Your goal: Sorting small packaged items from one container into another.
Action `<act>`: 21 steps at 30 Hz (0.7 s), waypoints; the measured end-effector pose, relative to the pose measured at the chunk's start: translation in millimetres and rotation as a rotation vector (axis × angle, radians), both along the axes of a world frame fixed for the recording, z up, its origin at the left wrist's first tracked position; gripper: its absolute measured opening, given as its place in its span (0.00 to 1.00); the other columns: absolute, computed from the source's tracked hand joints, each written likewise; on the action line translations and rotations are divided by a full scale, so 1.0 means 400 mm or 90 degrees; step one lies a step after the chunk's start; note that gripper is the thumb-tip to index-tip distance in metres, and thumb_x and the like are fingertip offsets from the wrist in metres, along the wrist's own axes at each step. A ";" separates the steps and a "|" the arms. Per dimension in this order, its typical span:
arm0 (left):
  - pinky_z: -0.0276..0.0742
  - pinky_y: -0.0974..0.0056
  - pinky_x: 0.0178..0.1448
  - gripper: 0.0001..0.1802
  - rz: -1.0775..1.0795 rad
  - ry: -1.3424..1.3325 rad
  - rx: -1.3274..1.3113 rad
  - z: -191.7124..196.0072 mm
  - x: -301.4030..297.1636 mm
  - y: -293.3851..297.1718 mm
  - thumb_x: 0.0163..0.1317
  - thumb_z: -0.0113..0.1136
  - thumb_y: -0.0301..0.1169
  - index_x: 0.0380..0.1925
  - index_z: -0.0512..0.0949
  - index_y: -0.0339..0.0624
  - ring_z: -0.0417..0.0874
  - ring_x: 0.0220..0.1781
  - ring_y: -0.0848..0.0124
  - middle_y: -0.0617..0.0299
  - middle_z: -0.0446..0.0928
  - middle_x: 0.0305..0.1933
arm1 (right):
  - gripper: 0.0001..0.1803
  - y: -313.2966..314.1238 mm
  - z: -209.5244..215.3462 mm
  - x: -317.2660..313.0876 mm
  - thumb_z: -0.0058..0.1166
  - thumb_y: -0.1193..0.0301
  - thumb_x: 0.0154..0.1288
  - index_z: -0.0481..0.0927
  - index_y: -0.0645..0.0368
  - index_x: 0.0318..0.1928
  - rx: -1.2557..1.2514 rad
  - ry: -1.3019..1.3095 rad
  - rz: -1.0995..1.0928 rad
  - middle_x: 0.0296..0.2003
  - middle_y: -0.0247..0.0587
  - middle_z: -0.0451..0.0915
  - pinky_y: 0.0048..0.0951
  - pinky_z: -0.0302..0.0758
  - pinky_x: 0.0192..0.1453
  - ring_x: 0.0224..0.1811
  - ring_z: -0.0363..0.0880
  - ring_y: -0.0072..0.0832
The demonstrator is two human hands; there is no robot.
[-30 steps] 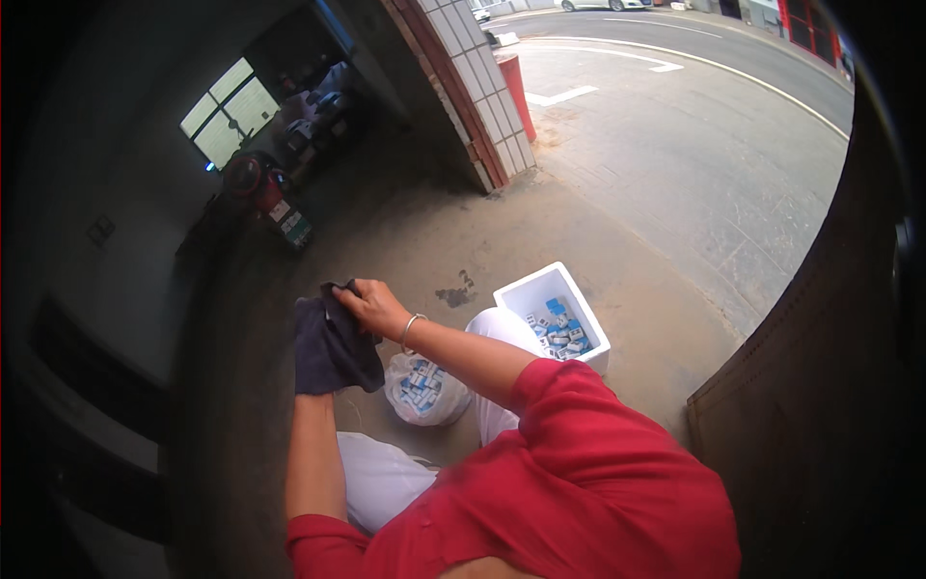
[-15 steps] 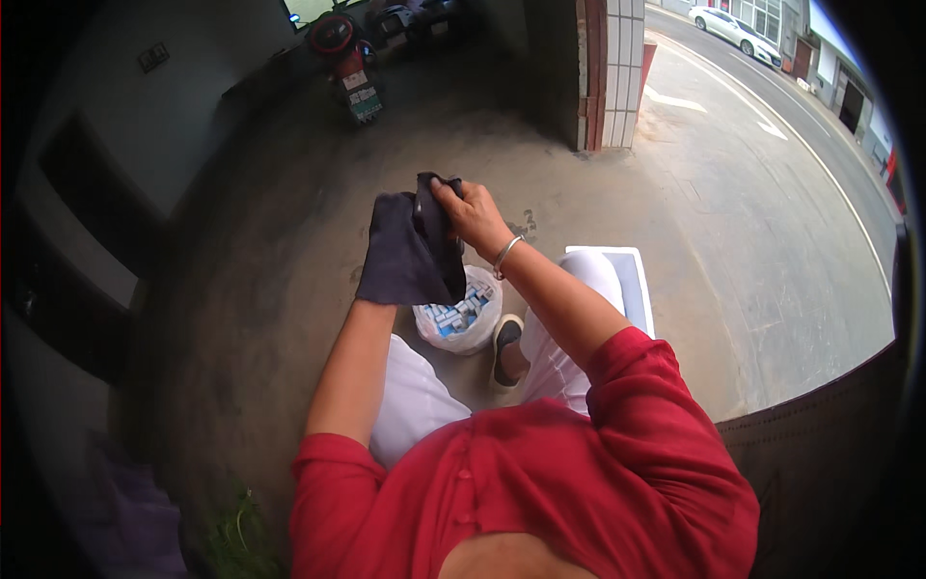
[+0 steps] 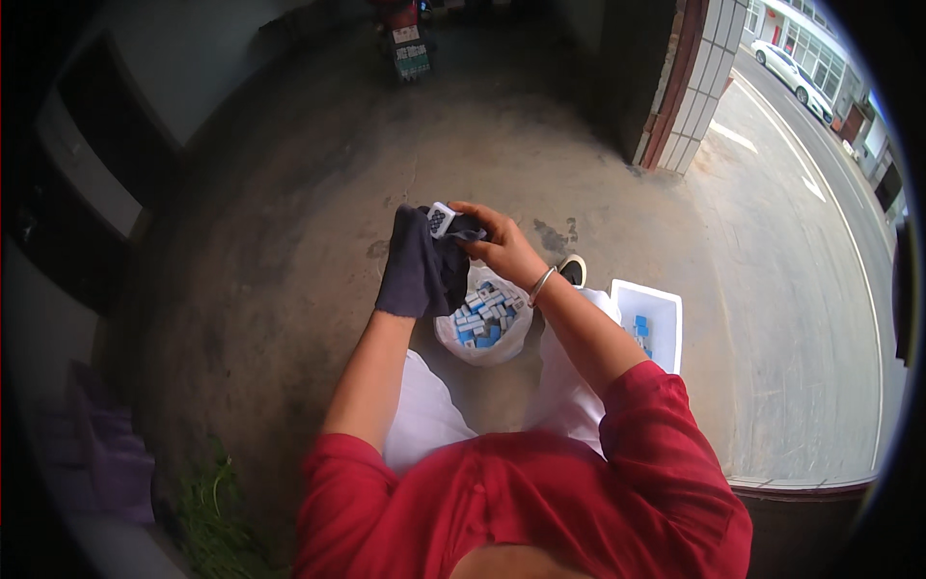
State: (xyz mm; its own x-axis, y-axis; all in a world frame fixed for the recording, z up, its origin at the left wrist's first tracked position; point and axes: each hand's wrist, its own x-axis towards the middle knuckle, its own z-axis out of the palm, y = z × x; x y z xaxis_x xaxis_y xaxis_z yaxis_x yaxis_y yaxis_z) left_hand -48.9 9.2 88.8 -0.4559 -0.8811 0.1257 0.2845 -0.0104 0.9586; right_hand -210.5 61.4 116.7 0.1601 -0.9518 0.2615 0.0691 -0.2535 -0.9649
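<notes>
A dark grey cloth [image 3: 415, 265] is draped over my left hand and wrist, so its fingers are hidden. At the cloth's far end a white mahjong tile [image 3: 440, 219] with a dark dotted face shows among the folds. My right hand [image 3: 503, 243] is closed with its thumb and fingers pinching a fold of that cloth beside the tile, and a fingertip reaches the tile's edge. Just below both hands, a white plastic bag [image 3: 516, 343] on the floor holds several white-and-blue mahjong tiles [image 3: 485, 314].
A white foam box [image 3: 672, 328] with several blue tiles [image 3: 642, 326] stands beside my right leg. Green leaves [image 3: 217, 497] lie at the lower left. Toward the back are a red vehicle [image 3: 397, 14] and a tiled pillar [image 3: 704, 92]; a road lies beyond the pillar.
The dotted tile has come into sight at the cloth's end. My right hand has shifted beside it, the view has turned, and the box now shows tiles inside.
</notes>
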 end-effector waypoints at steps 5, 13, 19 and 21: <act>0.73 0.62 0.30 0.19 0.066 0.275 0.337 -0.146 -0.015 -0.098 0.65 0.49 0.49 0.39 0.72 0.46 0.76 0.29 0.65 0.58 0.76 0.34 | 0.33 -0.083 -0.109 -0.048 0.57 0.81 0.51 0.70 0.55 0.61 -0.112 0.221 -0.005 0.46 0.47 0.81 0.30 0.73 0.56 0.51 0.80 0.34; 0.77 0.63 0.39 0.20 0.017 0.244 0.415 -0.211 -0.015 -0.175 0.66 0.50 0.54 0.34 0.73 0.50 0.77 0.34 0.67 0.64 0.77 0.34 | 0.30 -0.169 -0.181 -0.053 0.56 0.75 0.52 0.72 0.55 0.60 -0.006 0.584 0.000 0.42 0.50 0.82 0.36 0.77 0.50 0.43 0.82 0.42; 0.77 0.62 0.38 0.18 0.086 0.100 0.386 -0.132 -0.030 -0.165 0.66 0.50 0.47 0.34 0.73 0.43 0.78 0.34 0.66 0.61 0.77 0.34 | 0.20 -0.201 -0.114 -0.035 0.56 0.72 0.62 0.74 0.65 0.54 0.131 0.131 -0.018 0.38 0.40 0.82 0.27 0.76 0.45 0.39 0.80 0.25; 0.76 0.60 0.37 0.16 0.064 0.037 0.313 -0.134 -0.034 -0.164 0.65 0.51 0.43 0.34 0.74 0.40 0.79 0.35 0.64 0.58 0.78 0.35 | 0.23 -0.204 -0.135 -0.017 0.62 0.64 0.60 0.76 0.66 0.52 0.088 0.158 -0.068 0.36 0.41 0.83 0.27 0.76 0.44 0.38 0.80 0.25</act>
State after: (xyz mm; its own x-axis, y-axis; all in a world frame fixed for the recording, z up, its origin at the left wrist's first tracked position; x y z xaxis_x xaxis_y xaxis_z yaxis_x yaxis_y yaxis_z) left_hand -62.6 -56.3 35.4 -0.3707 -0.8816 -0.2922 0.3598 -0.4264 0.8299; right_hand -217.5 -20.1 62.5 0.1006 -0.9905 0.0942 -0.1933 -0.1123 -0.9747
